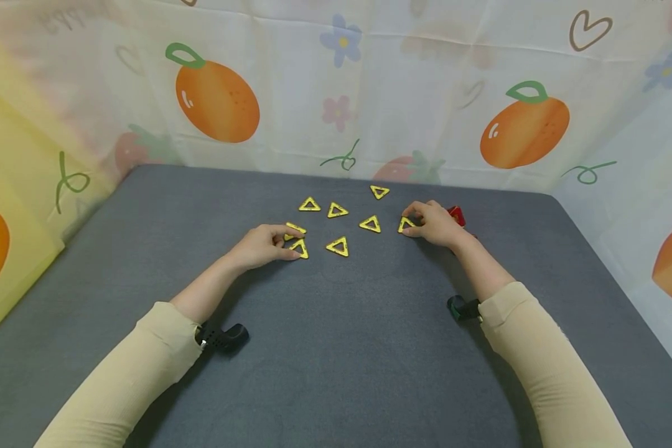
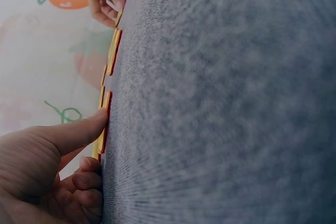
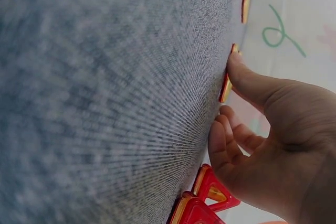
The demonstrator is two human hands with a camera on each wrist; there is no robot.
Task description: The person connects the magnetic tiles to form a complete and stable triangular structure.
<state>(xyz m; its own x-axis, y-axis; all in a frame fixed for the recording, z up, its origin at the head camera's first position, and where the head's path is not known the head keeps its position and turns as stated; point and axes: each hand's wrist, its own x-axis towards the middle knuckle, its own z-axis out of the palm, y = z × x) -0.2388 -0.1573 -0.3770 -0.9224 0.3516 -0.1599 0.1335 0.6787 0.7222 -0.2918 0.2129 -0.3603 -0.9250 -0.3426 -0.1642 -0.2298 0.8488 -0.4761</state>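
Several flat yellow triangle frames lie on the grey table. My left hand (image 1: 262,246) is at the left end of the group. Its thumb touches the near triangle frame (image 1: 305,251), and its index finger reaches another triangle frame (image 1: 294,226) just behind it; the other fingers are curled in the left wrist view. On the right side, my right hand (image 1: 435,224) pinches a yellow triangle frame (image 1: 404,223) between thumb and fingers. From the right wrist view, this triangle frame (image 3: 226,88) shows a red edge and lies flat against the table.
Between the hands are more triangle frames, including a near one (image 1: 344,247) and a far one (image 1: 372,188). Red triangle pieces (image 1: 457,214) sit beyond the right hand, partly hidden by it. A printed cloth (image 1: 291,93) hangs along the table's back edge.
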